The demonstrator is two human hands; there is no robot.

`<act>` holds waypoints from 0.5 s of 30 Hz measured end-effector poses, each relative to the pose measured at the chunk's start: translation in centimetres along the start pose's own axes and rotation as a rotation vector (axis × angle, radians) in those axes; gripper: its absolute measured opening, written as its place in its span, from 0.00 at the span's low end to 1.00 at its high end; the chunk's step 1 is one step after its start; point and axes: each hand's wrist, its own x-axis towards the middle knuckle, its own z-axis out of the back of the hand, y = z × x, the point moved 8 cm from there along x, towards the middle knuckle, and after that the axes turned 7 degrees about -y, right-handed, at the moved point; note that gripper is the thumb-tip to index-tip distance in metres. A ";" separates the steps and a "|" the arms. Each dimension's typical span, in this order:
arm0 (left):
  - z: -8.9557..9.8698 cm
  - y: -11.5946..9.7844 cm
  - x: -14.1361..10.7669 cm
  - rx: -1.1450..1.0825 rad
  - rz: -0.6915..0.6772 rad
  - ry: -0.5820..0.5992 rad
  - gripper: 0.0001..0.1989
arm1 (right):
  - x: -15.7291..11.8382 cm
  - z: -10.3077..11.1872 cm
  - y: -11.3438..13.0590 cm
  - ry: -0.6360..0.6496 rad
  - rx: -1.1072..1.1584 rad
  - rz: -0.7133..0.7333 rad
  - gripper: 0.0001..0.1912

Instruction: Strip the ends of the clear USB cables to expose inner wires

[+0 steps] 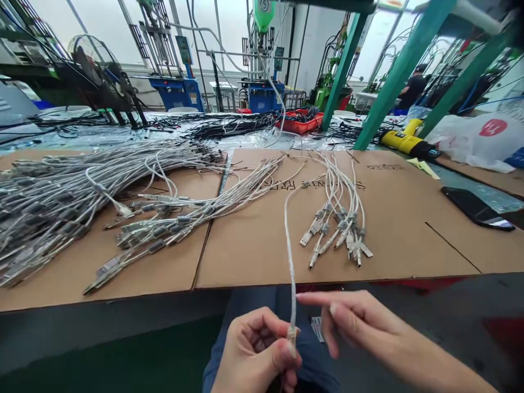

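My left hand (262, 349) pinches one end of a clear-jacketed cable (290, 251) between thumb and fingers, below the table edge. From there the cable runs up over the edge onto the cardboard. My right hand (360, 319) is just right of it, fingers apart, the stretched index fingertip at or touching the cable. A small bunch of USB cables (339, 218) lies beyond, with the plugs toward me. Left of it rests a longer bunch of cables (192, 213), and a large pile of cables (61, 202) fills the far left. The connector in my left hand is mostly hidden by my fingers.
Cardboard (245, 262) covers the table front. At right lie a black phone (477, 207), a yellow-and-black tool (409, 144) and a plastic bag (483, 139). Behind are black cables (233, 126), a red tray (301, 124), a fan (102, 76) and green posts (401, 71). A person (411, 90) is far back.
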 end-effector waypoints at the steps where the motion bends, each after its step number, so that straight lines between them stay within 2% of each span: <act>1: -0.1 0.1 0.0 0.006 -0.004 0.005 0.24 | -0.4 -0.9 0.2 0.057 0.105 -0.011 0.23; 4: -0.7 0.3 0.0 0.031 -0.024 0.076 0.22 | -1.1 -1.7 1.3 0.117 0.259 0.020 0.21; 6: -1.0 0.2 0.1 0.053 -0.051 0.112 0.20 | -1.2 -1.5 1.7 0.094 0.189 0.045 0.17; 10: -1.0 -0.3 0.1 0.100 -0.141 0.121 0.16 | -1.3 -0.9 1.7 0.018 -0.019 0.113 0.18; 15: -1.1 -0.5 0.1 0.212 -0.223 0.132 0.14 | -1.5 -0.7 2.0 -0.052 -0.059 0.220 0.16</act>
